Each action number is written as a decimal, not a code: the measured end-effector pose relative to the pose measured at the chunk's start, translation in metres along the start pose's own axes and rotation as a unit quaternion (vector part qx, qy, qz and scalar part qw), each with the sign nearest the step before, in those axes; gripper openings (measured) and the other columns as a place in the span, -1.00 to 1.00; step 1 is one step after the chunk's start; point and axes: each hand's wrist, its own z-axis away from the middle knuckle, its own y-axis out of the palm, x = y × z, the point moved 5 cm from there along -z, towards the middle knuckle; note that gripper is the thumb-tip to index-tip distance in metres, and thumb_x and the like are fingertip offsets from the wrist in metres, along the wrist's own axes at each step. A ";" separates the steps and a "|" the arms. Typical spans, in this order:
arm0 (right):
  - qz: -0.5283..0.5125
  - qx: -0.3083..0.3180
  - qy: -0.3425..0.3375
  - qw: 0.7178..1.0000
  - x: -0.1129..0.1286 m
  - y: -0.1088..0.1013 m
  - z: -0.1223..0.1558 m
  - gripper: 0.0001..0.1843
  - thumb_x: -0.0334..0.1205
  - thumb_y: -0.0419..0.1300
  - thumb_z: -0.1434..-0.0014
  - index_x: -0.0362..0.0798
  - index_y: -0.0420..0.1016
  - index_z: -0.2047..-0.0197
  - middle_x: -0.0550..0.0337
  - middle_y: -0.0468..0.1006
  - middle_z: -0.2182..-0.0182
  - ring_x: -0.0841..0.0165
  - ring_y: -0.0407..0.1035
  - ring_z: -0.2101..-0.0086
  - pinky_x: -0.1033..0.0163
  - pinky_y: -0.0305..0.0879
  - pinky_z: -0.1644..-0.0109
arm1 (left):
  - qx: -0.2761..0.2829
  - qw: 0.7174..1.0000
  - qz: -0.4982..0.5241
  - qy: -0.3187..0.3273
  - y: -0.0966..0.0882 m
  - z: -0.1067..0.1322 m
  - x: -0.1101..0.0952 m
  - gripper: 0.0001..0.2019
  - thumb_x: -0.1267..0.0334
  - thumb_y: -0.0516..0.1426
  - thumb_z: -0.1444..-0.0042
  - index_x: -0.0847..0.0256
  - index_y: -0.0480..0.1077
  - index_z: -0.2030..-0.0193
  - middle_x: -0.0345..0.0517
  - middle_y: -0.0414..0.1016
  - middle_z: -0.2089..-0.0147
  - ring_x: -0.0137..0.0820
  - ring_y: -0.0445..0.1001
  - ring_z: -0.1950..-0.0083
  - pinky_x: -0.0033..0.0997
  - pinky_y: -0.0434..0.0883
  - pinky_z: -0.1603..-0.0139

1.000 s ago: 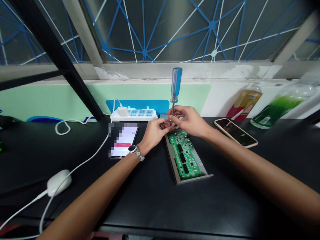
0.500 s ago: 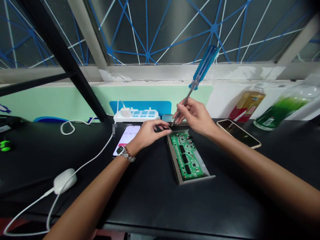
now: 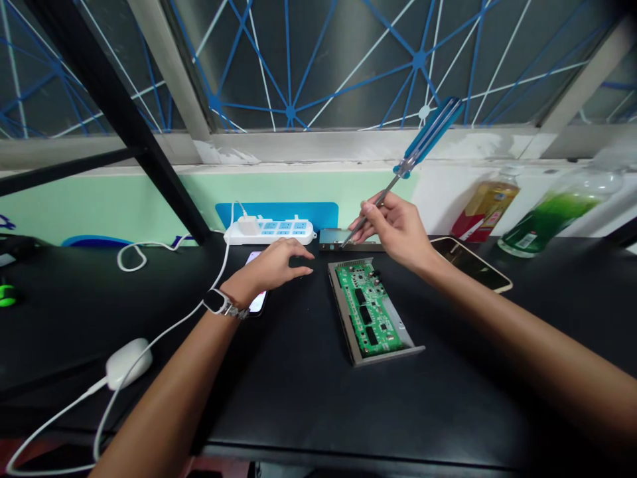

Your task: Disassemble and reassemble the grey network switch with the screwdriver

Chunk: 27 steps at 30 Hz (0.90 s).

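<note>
My right hand (image 3: pixel 398 229) grips a screwdriver (image 3: pixel 430 136) by its metal shaft, with the clear blue handle pointing up and to the right. The tip points down to the left, above the far end of a metal tray holding a green circuit board (image 3: pixel 373 309). My left hand (image 3: pixel 281 269) hovers over a phone (image 3: pixel 258 303) with a lit screen, thumb and fingers apart and nothing between them. Behind the board, a flat grey metal piece (image 3: pixel 328 238) lies against the wall, partly hidden by my right hand.
A white power strip (image 3: pixel 279 231) with a plugged-in charger stands at the wall. Its white cable runs left to a white adapter (image 3: pixel 128 364). On the right lie a second phone (image 3: pixel 470 264), a red-and-yellow bottle (image 3: pixel 486 206) and a green bottle (image 3: pixel 552 216). A black frame post (image 3: pixel 172 176) rises at left.
My left hand has drawn back left from the board's far end, and its fingers have spread. The screwdriver in my right hand has shifted right and tilted further over.
</note>
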 end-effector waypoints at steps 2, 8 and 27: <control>0.004 -0.010 0.001 1.000 0.003 -0.009 0.009 -0.68 0.08 0.18 -0.29 -0.01 0.33 0.21 0.18 0.60 0.43 0.37 0.54 0.50 0.23 0.54 0.40 | 0.015 1.000 0.010 0.020 0.002 0.001 -0.008 -0.72 0.22 0.29 -0.10 0.19 0.52 0.04 0.02 0.52 -0.01 -0.19 0.44 -0.06 -0.17 0.32 -0.12; 0.018 -0.051 0.054 0.997 0.000 -0.046 0.067 -0.75 -0.01 0.16 -0.33 -0.02 0.37 0.24 0.15 0.63 0.40 0.35 0.55 0.49 0.22 0.54 0.40 | 0.071 0.993 0.015 0.093 0.022 0.007 -0.051 -0.55 0.07 0.41 0.08 0.14 0.46 0.06 -0.06 0.45 -0.03 -0.18 0.40 -0.08 -0.22 0.33 -0.08; 0.048 -0.111 0.069 0.990 0.003 -0.075 0.083 -0.73 0.02 0.20 -0.29 -0.01 0.38 0.25 0.16 0.64 0.44 0.36 0.53 0.53 0.25 0.50 0.44 | 0.091 0.950 -0.199 0.224 0.086 -0.038 -0.148 -0.65 0.07 0.13 -0.27 0.26 0.52 0.42 -0.01 0.50 0.49 -0.26 0.51 0.41 -0.32 0.35 0.36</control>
